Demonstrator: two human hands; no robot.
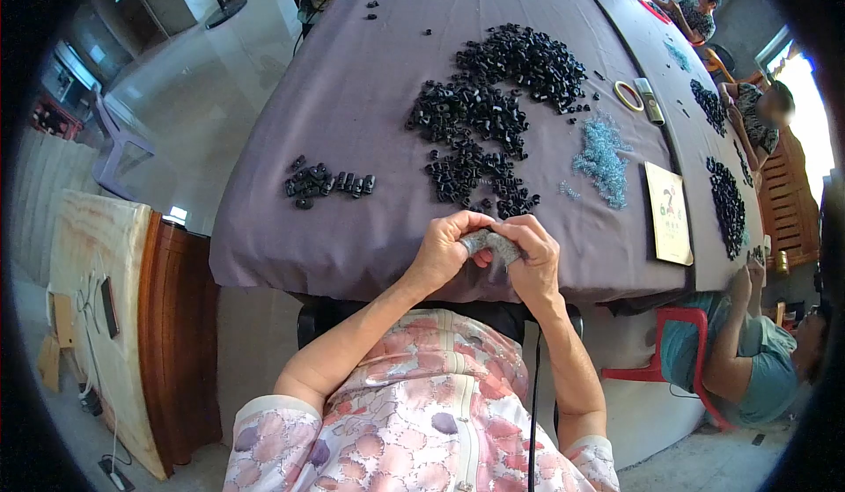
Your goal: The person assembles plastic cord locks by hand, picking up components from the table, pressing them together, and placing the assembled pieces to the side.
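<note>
My left hand (440,250) and my right hand (535,259) meet at the front edge of the cloth-covered table, fingertips pinched together. Whatever sits between the fingertips is too small or hidden to make out. Grey material (493,246) shows at the fingers of both hands; I cannot tell whether it is worn or held. Just beyond the hands lies a long heap of small black parts (471,122). To its right is a pile of small clear bluish pieces (603,162). On the left, a smaller group of black parts (330,181) lies partly in a row.
A yellowish booklet (669,215), a tape roll (628,96) and a flat greenish-grey object (650,101) lie to the right. People sit along the right side beside more black piles (726,206). A wooden cabinet (180,342) stands left, a red chair (673,320) right.
</note>
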